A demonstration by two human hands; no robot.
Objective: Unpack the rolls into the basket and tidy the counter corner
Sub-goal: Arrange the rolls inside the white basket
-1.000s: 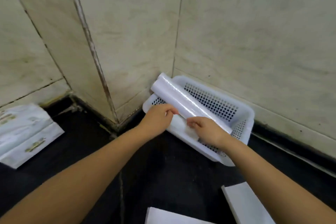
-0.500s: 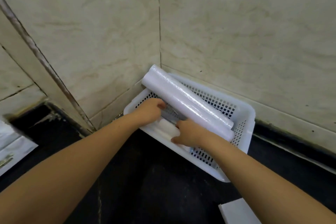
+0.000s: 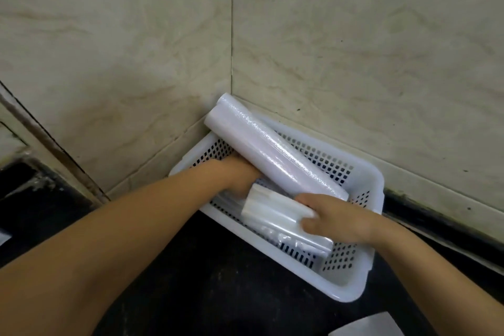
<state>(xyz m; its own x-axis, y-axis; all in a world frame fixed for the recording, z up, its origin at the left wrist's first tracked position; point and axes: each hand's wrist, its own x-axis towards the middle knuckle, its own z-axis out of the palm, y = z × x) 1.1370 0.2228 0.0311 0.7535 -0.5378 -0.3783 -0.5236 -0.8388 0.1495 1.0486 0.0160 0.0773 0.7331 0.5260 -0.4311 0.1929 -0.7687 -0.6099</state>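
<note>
A white perforated plastic basket (image 3: 351, 284) sits in the tiled counter corner. A long white roll (image 3: 267, 150) wrapped in clear film lies diagonally across it, its far end propped on the rim at the corner. Smaller clear-wrapped rolls (image 3: 275, 215) lie in the basket beneath it. My right hand (image 3: 338, 218) grips the near end of these smaller rolls. My left hand (image 3: 234, 174) reaches inside the basket under the long roll; its fingers are hidden.
Beige marble wall tiles (image 3: 354, 49) close the corner on two sides. The counter top (image 3: 218, 281) is black. A white flat piece (image 3: 379, 326) shows at the bottom right edge. A dark gap runs along the wall at the right.
Both hands have gone deeper into the basket. My right hand now holds the smaller rolls. The view has moved closer, and the white packs at the left have dropped out of sight.
</note>
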